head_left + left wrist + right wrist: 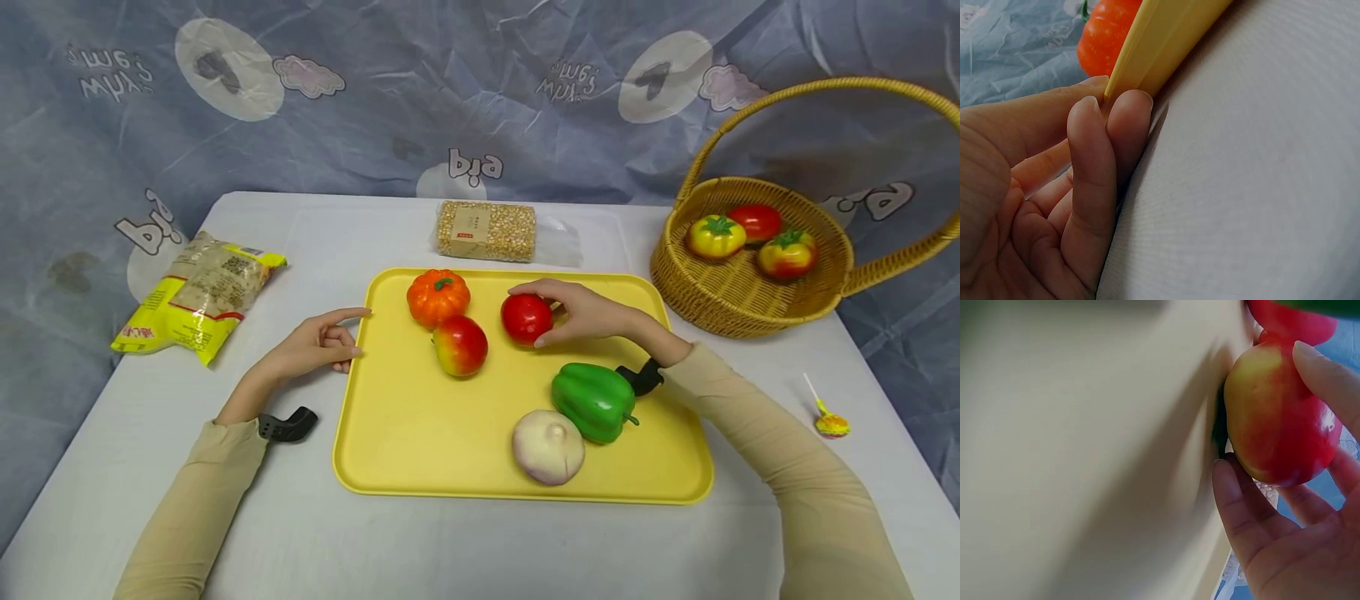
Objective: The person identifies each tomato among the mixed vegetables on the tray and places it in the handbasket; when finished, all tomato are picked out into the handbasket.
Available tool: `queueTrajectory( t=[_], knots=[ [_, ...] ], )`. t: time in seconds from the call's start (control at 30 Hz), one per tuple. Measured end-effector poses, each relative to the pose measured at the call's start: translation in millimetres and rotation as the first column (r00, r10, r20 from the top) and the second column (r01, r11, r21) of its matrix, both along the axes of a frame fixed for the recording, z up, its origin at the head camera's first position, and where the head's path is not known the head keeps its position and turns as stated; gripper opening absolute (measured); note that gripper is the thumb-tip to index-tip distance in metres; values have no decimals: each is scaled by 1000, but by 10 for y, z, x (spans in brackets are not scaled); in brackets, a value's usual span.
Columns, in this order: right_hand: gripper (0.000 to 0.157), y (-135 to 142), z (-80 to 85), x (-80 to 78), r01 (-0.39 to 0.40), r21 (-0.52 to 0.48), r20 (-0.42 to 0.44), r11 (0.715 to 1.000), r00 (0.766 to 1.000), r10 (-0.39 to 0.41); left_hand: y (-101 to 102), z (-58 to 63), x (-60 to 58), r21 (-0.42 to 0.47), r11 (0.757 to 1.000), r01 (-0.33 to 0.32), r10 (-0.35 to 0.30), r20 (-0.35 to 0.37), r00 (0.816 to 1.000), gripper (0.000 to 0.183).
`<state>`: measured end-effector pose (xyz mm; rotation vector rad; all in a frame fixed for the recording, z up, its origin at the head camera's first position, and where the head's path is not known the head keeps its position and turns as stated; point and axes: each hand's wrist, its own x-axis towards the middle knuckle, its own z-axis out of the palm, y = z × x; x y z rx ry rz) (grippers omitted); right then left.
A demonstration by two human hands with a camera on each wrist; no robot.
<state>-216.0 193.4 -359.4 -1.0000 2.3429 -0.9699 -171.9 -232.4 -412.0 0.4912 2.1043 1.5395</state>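
Note:
My right hand (pixel 581 312) grips a red and yellow toy tomato (pixel 1285 412) over the upper right of the yellow tray (pixel 420 433). Its dark green top faces the tray in the right wrist view. At the tray's left edge, my left hand (pixel 318 342) holds the rim between its fingertips (pixel 1091 115). On the tray, an orange toy pumpkin (pixel 438 298) lies behind a red and yellow mango-like fruit (pixel 460 346). A green bell pepper (pixel 592 400) rests below my right wrist, beside a white garlic bulb (pixel 548 447).
A wicker basket (pixel 675 287) with several toy tomatoes (pixel 716 237) stands at the back right. Behind the tray lies a pack of corn kernels (pixel 510 233). A yellow snack bag (pixel 202 292) sits at the left, and a lollipop (pixel 831 423) at the right.

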Motion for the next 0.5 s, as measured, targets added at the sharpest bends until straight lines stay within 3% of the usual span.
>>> queueTrajectory(
  t=[0.5],
  knots=[
    [73,214,199,70,110,-22,-56,994,992,-111,-4,-5,5,5,1000,-5,5,1,1000,65]
  ],
)
